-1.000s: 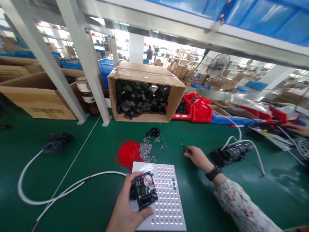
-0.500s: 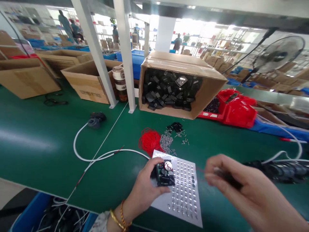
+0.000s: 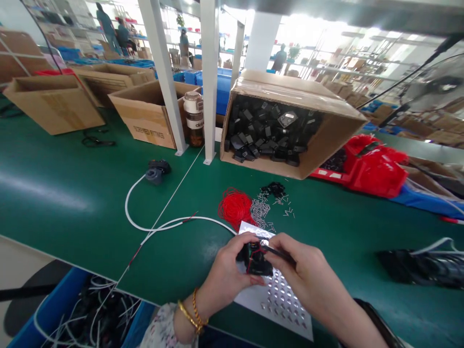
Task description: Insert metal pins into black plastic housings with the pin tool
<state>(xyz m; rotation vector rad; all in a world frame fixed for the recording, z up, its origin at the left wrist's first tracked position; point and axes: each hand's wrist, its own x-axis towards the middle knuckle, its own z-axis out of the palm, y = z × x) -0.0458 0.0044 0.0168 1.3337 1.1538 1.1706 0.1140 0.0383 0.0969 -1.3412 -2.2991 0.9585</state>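
Observation:
My left hand point(image 3: 226, 273) is closed around a small black part with a circuit board point(image 3: 254, 260), held just above a perforated metal plate point(image 3: 281, 302) on the green table. My right hand point(image 3: 308, 275) pinches a thin black tool point(image 3: 277, 252) whose tip, with a red wire at it, meets the top of the part. A bundle of red wires point(image 3: 235, 209) and a scatter of small metal pins point(image 3: 263, 210) lie just beyond the plate.
A cardboard box on its side point(image 3: 290, 126), full of black parts, lies behind. Red bins point(image 3: 373, 169) sit to its right, a black device with white cable point(image 3: 420, 266) at far right. A white cable point(image 3: 145, 224) loops left; metal posts point(image 3: 210, 82) and a flask point(image 3: 193, 118) stand behind.
My right hand came back from the right with the thin tool and red wire and now meets the part in my left hand. My view has tilted down and left.

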